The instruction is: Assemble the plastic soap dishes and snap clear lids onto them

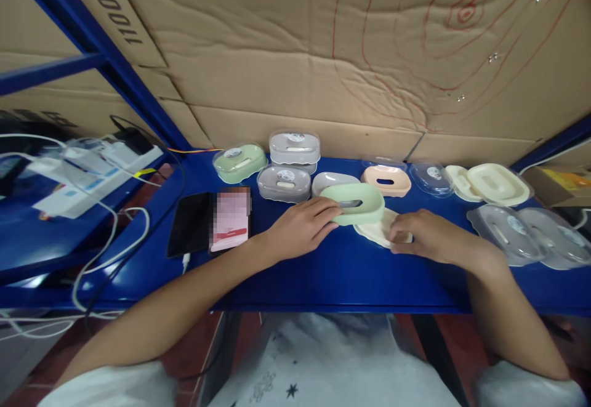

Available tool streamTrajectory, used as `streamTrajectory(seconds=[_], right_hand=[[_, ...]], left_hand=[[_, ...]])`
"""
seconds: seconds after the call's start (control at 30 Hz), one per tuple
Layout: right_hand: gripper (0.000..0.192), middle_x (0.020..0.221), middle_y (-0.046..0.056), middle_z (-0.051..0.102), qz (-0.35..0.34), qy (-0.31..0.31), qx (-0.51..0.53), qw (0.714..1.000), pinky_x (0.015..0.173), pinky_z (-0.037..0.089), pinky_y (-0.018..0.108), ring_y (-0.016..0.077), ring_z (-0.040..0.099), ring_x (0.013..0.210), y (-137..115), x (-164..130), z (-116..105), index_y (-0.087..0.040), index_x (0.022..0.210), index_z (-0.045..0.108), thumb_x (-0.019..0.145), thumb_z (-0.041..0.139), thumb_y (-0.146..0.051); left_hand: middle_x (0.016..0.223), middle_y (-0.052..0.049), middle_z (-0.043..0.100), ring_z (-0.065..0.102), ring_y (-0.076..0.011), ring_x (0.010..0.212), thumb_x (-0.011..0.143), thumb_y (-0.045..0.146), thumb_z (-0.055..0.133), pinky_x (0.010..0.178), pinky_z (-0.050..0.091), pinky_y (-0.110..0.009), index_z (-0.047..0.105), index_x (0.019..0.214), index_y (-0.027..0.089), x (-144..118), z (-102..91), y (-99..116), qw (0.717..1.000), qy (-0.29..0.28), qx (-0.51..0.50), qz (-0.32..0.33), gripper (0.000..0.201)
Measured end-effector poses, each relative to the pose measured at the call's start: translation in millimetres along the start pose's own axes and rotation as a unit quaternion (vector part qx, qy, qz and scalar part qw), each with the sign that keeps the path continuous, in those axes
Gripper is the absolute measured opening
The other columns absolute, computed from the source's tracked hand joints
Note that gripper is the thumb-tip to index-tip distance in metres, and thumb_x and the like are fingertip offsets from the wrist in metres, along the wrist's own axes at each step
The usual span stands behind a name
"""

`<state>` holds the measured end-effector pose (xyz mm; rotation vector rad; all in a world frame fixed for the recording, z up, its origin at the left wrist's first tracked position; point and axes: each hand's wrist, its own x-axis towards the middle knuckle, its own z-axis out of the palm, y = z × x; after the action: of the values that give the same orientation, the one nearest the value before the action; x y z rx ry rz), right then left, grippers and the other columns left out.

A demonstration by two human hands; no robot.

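Held at mid-frame
The left hand point(302, 225) pinched a green dish point(364, 212); the right hand point(427, 237) pinched a cream tray point(376, 233).

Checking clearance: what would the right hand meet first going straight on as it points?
The right hand would first meet the cream tray, which it seems to touch; then probably the green dish in the left hand, though depth is unclear.

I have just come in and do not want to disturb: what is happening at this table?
A person's left hand holds a green dish at a blue table. The right hand is at the edge of a cream piece; whether it grips it, I cannot tell. Other dishes stand farther back, and a phone lies to the left.
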<state>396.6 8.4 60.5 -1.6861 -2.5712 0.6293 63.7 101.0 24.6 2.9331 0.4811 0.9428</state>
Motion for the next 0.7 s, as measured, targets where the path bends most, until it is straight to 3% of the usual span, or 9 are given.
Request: streamTrajectory(seconds=[0.1,0.17,0.3,0.47,0.57,0.7], right_hand=[[0.01,0.096,0.001,0.079,-0.075,0.012,-0.006,0.997,0.089,0.051,0.039,0.0223,0.074,0.091,-27.9,8.1,9.1,-0.026,0.091,0.074,0.098,0.074,-0.032],[0.007,0.101,0.002,0.079,-0.129,0.032,-0.01,0.991,0.094,0.051,0.041,0.0217,0.074,0.099,-43.8,17.0,16.5,-0.025,0.098,0.075,0.103,0.07,-0.029],[0.016,0.111,0.007,0.08,-0.198,0.138,-0.072,0.968,0.097,0.054,0.044,0.0236,0.074,0.105,-60.5,32.8,29.3,-0.021,0.116,0.075,0.108,0.062,-0.026],[0.019,0.105,0.006,0.08,-0.276,0.264,-0.12,0.916,0.085,0.058,0.037,0.0208,0.072,0.095,-72.9,30.5,28.5,-0.02,0.117,0.076,0.109,0.061,-0.028],[0.033,0.125,0.013,0.076,-0.259,0.303,-0.137,0.907,0.096,0.057,0.042,0.0261,0.07,0.113,-75.7,27.3,23.5,-0.018,0.135,0.07,0.107,0.064,-0.035],[0.049,0.145,0.017,0.068,-0.207,0.264,-0.143,0.931,0.109,0.053,0.052,0.0331,0.063,0.134,-58.5,39.5,27.5,-0.017,0.146,0.063,0.108,0.061,-0.047]], left_hand=[[0.13,-0.012,0.074,0.071,-0.0252,0.124,0.113,0.025,0.052,0.108,0.061,-0.041,0.066,0.129,0.015,-0.5,2.0,-2.7,1.0,-0.003,0.001,0.004,0.024],[0.129,-0.011,0.074,0.071,-0.0248,0.123,0.113,0.025,0.051,0.107,0.061,-0.04,0.066,0.129,0.015,-0.6,1.4,-3.1,1.0,-0.001,0.007,0.005,0.024],[0.123,-0.011,0.076,0.073,-0.0259,0.115,0.113,0.029,0.05,0.098,0.062,-0.04,0.066,0.127,0.015,0.6,-5.7,2.0,0.999,0.011,0.041,0.008,0.025],[0.108,-0.009,0.077,0.074,-0.0255,0.101,0.108,0.032,0.053,0.084,0.06,-0.037,0.068,0.114,0.015,2.6,-18.9,8.6,0.998,0.002,0.057,0.028,0.024],[0.103,-0.008,0.076,0.073,-0.0243,0.094,0.102,0.032,0.055,0.083,0.059,-0.037,0.068,0.107,0.015,2.3,-24.1,8.0,0.996,-0.03,0.052,0.067,0.022],[0.105,-0.008,0.075,0.072,-0.025,0.096,0.101,0.03,0.058,0.086,0.058,-0.039,0.068,0.11,0.017,1.2,-23.1,3.8,0.988,-0.117,0.059,0.086,0.019]])
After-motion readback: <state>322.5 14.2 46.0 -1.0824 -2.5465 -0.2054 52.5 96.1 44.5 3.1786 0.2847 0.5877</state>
